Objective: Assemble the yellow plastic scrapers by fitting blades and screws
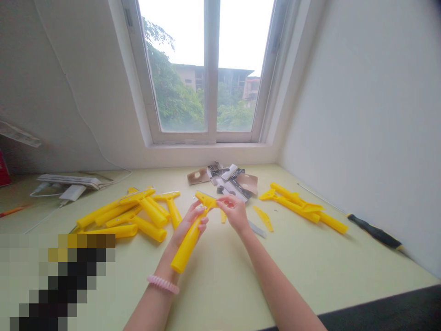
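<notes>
My left hand (189,224) is closed around a yellow scraper (189,243) just below its head. The scraper's thick handle slants down toward me, and a thin metal edge shows along the top of its head. At the right end of that head are the pinched fingers of my right hand (233,209); whether they grip the scraper or some small part there is hidden. Below my right hand lie a loose yellow head plate (263,218), another small yellow piece (223,216) and a flat grey blade (257,229).
Several yellow scrapers (151,211) are heaped at left; more scrapers (303,207) lie at right beside a long screwdriver (374,231). Cardboard packaging (237,181) is piled under the window. A power strip (70,180) with plugs sits at the back left. The right wall borders the table.
</notes>
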A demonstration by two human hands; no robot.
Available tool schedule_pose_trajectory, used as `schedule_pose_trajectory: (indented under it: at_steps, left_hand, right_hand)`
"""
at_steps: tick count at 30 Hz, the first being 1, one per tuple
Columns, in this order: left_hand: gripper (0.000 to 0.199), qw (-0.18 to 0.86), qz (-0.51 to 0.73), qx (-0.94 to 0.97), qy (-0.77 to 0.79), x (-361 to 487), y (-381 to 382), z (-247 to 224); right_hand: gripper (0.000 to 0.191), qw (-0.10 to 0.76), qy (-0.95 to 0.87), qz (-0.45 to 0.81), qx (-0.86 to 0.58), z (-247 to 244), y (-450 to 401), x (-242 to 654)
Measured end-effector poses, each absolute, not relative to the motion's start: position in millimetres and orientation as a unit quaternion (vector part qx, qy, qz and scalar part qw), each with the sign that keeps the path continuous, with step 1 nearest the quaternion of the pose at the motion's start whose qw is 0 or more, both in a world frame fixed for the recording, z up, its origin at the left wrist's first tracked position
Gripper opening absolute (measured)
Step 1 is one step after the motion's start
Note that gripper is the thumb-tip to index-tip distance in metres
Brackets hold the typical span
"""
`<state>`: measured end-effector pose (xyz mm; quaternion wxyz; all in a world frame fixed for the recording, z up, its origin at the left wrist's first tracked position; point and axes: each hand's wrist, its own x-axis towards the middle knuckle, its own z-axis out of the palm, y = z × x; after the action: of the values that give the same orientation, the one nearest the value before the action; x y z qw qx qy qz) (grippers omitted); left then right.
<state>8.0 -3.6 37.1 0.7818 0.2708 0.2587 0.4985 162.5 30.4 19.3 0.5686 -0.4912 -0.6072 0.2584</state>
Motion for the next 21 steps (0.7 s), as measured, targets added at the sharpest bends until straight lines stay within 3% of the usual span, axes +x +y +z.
schedule_pose_trajectory:
  at_steps: [5, 13, 17, 21]
  left_hand:
    - [0.036, 0.782, 0.493, 0.269, 0.269, 9, -1, 36]
    - [0.043, 0.774, 0.503, 0.252, 0.292, 8, 2, 37]
    - [0.042, 0.765, 0.535, 0.224, 0.279, 4, 7, 34]
    - [0.04, 0.75, 0.561, 0.209, 0.281, 0, 11, 30]
  right_hand:
    - [0.012, 0.556, -0.59, 0.354, -0.467, 17, 35, 167]
    - [0.023, 0.547, -0.587, 0.362, -0.475, 20, 33, 170]
    - [0.023, 0.496, -0.642, 0.19, -0.552, 15, 36, 181]
    - [0.016, 0.371, -0.701, 0.026, -0.608, 2, 41, 189]
